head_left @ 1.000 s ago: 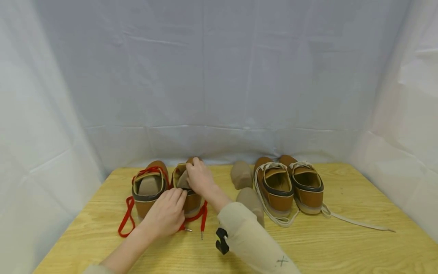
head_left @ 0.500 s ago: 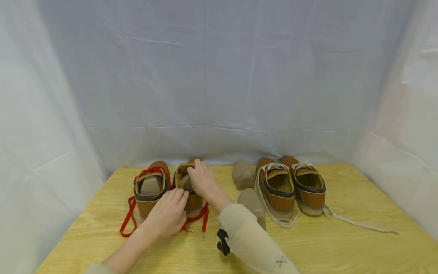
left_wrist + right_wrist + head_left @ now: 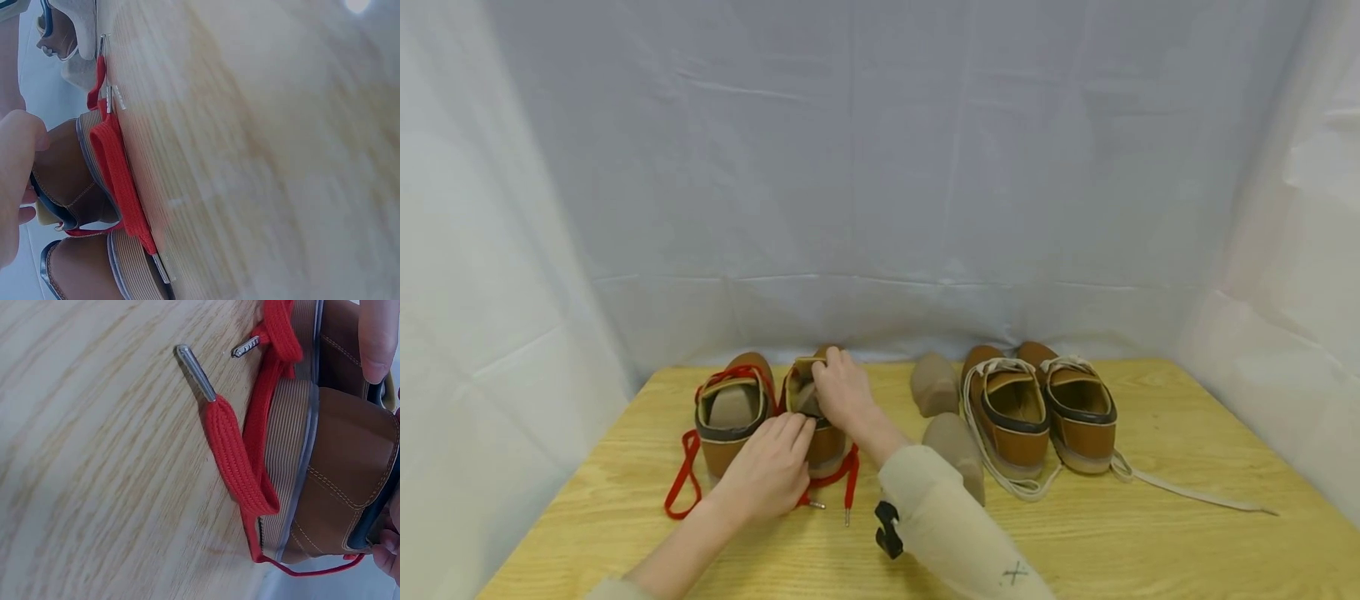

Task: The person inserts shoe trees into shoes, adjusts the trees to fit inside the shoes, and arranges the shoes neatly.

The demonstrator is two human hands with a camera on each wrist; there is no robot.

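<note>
From the head view, a wooden surface point(image 3: 1075, 542) carries two pairs of brown shoes. The left hand point(image 3: 767, 475) lies with relaxed, nearly straight fingers against the heel of the red-laced shoe point(image 3: 820, 433) at about ten o'clock from the middle of the surface. The right hand point(image 3: 842, 392) curls its fingers over that shoe's opening, pinching the tan insert point(image 3: 803, 396) inside. Its partner, the left red-laced shoe point(image 3: 730, 417), stands touching it at nine o'clock, with an insert seated in it. Red laces point(image 3: 681, 475) trail onto the wood. Two loose tan shoe forms point(image 3: 951, 437) lie between the pairs; the cream-laced pair point(image 3: 1037, 408) stands at two o'clock. A small cross mark point(image 3: 1017, 572) shows on the beige right sleeve point(image 3: 955, 525); no brand or writing is readable.

The left wrist view shows fingertips point(image 3: 19, 181) on the shoe's heel collar, with red lace and metal tips along the sole.

The right wrist view shows a fingertip point(image 3: 378, 344) touching the brown upper, and a silver aglet point(image 3: 195, 372) lying on the wood.
</note>
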